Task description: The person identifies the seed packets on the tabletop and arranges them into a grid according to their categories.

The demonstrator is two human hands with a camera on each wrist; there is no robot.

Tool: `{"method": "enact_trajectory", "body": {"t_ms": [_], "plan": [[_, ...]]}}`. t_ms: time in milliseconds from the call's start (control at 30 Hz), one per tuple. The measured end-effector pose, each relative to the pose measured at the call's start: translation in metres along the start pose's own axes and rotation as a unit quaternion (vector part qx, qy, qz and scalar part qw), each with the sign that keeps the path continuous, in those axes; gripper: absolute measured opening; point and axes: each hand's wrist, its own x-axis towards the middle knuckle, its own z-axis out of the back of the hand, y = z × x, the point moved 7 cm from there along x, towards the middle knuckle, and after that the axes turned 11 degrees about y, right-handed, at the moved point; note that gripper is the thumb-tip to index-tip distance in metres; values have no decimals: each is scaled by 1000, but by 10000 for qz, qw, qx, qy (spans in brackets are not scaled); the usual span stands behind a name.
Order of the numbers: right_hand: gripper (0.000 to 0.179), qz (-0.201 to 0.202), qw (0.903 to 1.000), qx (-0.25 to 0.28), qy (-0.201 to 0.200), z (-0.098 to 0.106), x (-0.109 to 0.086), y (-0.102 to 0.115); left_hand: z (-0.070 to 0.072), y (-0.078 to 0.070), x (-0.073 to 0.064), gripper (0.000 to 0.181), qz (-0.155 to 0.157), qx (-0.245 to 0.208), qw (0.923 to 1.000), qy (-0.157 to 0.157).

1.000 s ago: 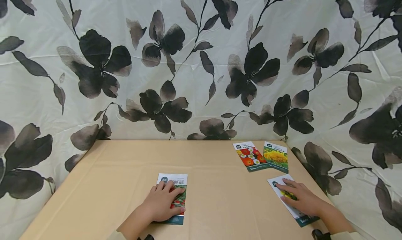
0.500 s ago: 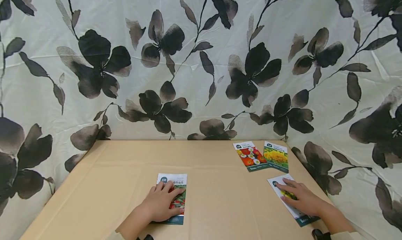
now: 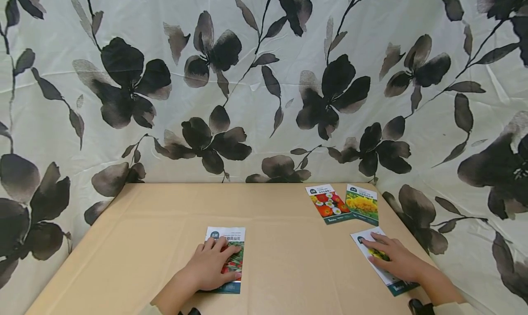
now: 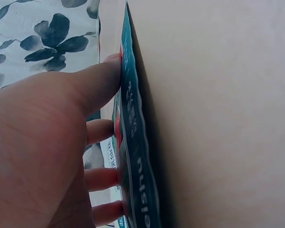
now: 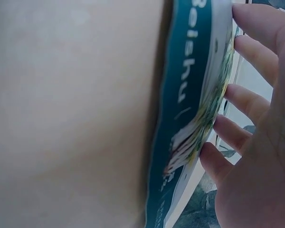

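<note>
Near the front of the table lies a seed packet (image 3: 235,260) with a red flower picture, a white top and a dark teal bottom band. My left hand (image 3: 210,265) rests on it, fingers spread; in the left wrist view the fingertips (image 4: 104,178) touch its printed face. To the right, a tilted white seed packet (image 3: 381,274) with yellow flowers lies under my right hand (image 3: 396,262). In the right wrist view the straight fingers (image 5: 249,102) touch that packet's face by their tips. The hands cover parts of both pictures.
At the table's back right lie a packet with red and white flowers (image 3: 328,205) and a packet with yellow flowers (image 3: 362,204), their lower corners overlapping. A floral cloth (image 3: 264,99) hangs behind the tan table (image 3: 288,241) and along its sides.
Both hands stay on their packets with no clear movement. The packets lie where they were; the whole view shifts very slightly, and the cloth at the far left moves a little.
</note>
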Motion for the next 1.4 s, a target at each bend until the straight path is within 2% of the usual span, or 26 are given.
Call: {"method": "enact_trajectory", "body": {"t_ms": [567,800,1000,1400], "plan": [[65,40,9998,-82,-159,0,0,2,-1,1,1,68,64,-67,9999,85],[65,-50,9999,-81,-53,0,-1,7,-4,5,3,66,52,-51,10000,-56],[66,-131,9997,-184,-95,-1,1,8,-9,10,6,67,15,-58,10000,-27],[64,-181,9993,-272,-160,-2,2,11,-4,6,4,65,-12,-103,9999,-121]]}}
